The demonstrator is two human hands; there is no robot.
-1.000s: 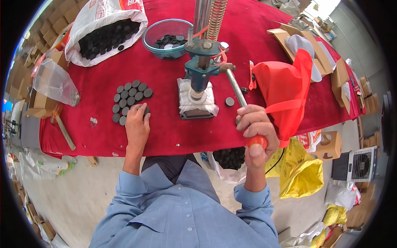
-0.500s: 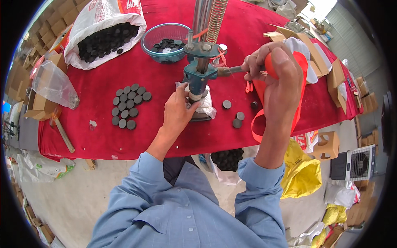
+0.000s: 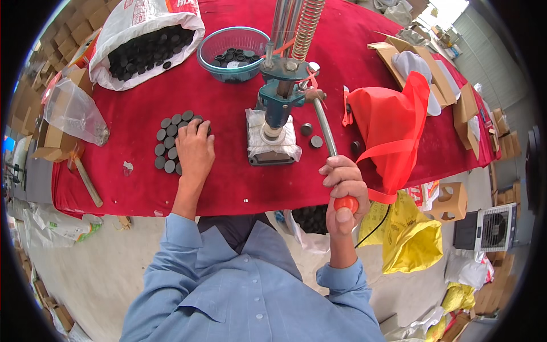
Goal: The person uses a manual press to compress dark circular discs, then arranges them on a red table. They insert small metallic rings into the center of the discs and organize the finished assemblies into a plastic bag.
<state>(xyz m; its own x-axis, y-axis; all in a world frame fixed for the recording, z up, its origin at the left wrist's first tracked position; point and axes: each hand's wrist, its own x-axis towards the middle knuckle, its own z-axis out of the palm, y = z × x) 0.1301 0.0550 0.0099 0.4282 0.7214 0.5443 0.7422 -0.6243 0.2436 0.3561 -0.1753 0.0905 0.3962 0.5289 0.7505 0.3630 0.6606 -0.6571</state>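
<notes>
A: Leftmost on the cloth (image 3: 228, 185), what is there?

B: The discs (image 3: 160, 134), dark and round, lying flat in a cluster on its left part.

A: How would they handle?

B: Light and stiff, I'd judge, and hard to break. The faces look smooth enough to skid under a fingertip, so take one by its rim, thumb and finger opposed.

A: And the left hand (image 3: 195, 149)?

B: Palm down over the cluster's right side, fingers slightly apart and pointing away from the body, forearm rising from below. Whether it pinches a disc I can't tell; the fingers hide what's under them.

A: Next along?

B: The press (image 3: 277, 111), upright over a white pad (image 3: 288, 142). Just right of it, two loose discs (image 3: 316, 141) lie near each other.

A: Then the lever (image 3: 325, 125)?

B: It slants from the press toward the person. It looks like metal, so rigid, probably with some resistance; its red knob (image 3: 346, 203) is the place to hold.

A: The right hand (image 3: 348, 187)?

B: Wrapped round that knob, fingers curled over the lever's end, thumb across the near side, forearm below.
</notes>
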